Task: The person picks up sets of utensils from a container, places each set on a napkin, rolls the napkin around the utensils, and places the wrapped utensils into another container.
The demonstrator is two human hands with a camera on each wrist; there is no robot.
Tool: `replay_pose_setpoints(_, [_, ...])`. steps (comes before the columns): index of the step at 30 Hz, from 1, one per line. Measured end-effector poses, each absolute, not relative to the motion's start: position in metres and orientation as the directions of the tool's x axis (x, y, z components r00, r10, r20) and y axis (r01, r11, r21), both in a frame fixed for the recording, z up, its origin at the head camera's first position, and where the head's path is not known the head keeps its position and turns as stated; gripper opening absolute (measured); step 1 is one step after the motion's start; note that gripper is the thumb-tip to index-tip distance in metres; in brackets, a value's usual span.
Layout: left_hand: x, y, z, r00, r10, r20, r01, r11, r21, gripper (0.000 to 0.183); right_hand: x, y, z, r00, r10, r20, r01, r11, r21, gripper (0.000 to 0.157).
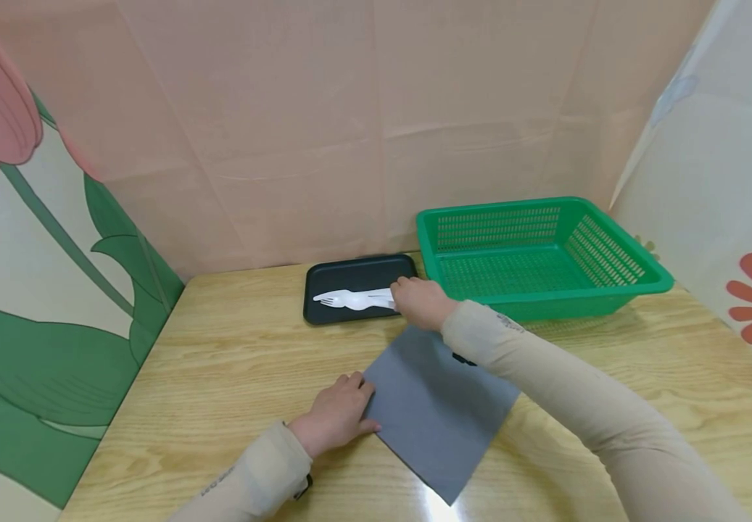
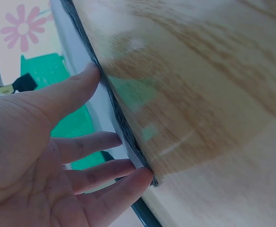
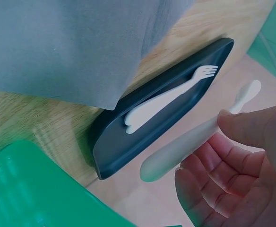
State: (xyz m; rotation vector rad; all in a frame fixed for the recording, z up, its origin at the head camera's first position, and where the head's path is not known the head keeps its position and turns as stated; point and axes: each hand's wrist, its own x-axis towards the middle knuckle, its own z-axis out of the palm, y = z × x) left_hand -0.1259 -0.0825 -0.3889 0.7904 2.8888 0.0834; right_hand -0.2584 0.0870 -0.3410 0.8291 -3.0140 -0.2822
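My right hand [image 1: 423, 301] pinches a white spoon [image 3: 185, 144] by its handle, thumb on one side and fingers on the other, over the right side of a black tray [image 1: 359, 274]. In the tray lies a white fork [image 3: 176, 94], with a second white handle end beside it in the right wrist view. My left hand [image 1: 336, 412] rests on the table, its thumb and fingertips spread along the left edge of a grey folded napkin [image 1: 441, 406]. The left wrist view shows thin layers along that edge. The napkin lies turned at an angle, one corner toward me.
A green slotted basket [image 1: 545, 290] stands at the back right, close beside the tray. Behind the wooden table [image 1: 232, 341] hangs a plain pinkish sheet [image 1: 284, 145]. Flower-printed sheets flank it on both sides. My right forearm crosses over the napkin's upper right part.
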Motion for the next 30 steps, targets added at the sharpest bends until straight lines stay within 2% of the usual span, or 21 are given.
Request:
replay_pose_setpoints(17, [-0.127, -0.083, -0.391, -0.850, 0.512, -0.122, 0.505, 0.859, 0.089, 0.056, -0.252, 0.089, -0.340, -0.843, -0.537, -0.037, -0.532, 0.820, 0.212, 0.033])
replay_pose_setpoints(30, [-0.127, -0.082, -0.390, -0.853, 0.507, -0.126, 0.498, 0.862, 0.096, 0.055, -0.248, 0.090, -0.342, -0.834, -0.550, -0.040, -0.546, 0.813, 0.201, 0.026])
